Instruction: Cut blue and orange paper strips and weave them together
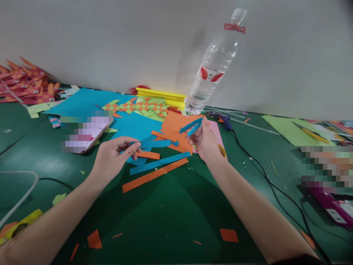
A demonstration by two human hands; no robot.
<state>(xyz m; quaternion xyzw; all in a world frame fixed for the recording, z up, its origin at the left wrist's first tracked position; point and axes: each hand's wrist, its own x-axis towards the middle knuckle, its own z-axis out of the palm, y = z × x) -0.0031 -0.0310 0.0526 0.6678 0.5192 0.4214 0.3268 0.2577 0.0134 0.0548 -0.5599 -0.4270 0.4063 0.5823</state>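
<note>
My left hand (116, 152) is closed in a pinch over the paper pile, with a blue paper strip (158, 144) reaching out to the right from its fingertips. Slightly smeared by motion, my right hand (206, 143) grips a folded blue paper strip (190, 126) above a sheet of orange paper (176, 125). Between the hands, a long blue strip (160, 163) and a long orange strip (156, 175) lie side by side on the green table. A shorter orange strip (150, 155) shows by my left fingers. Yellow scissor handles (222, 151) peek out beside my right wrist.
A tilted-looking water bottle (212, 70) stands at the wall. Woven paper fish (143, 106) lie behind the blue sheets (135, 127). A phone (91, 134) sits left. To the right are a glue gun (224, 119) with its black cord (256, 163) and a purple tool (331, 202).
</note>
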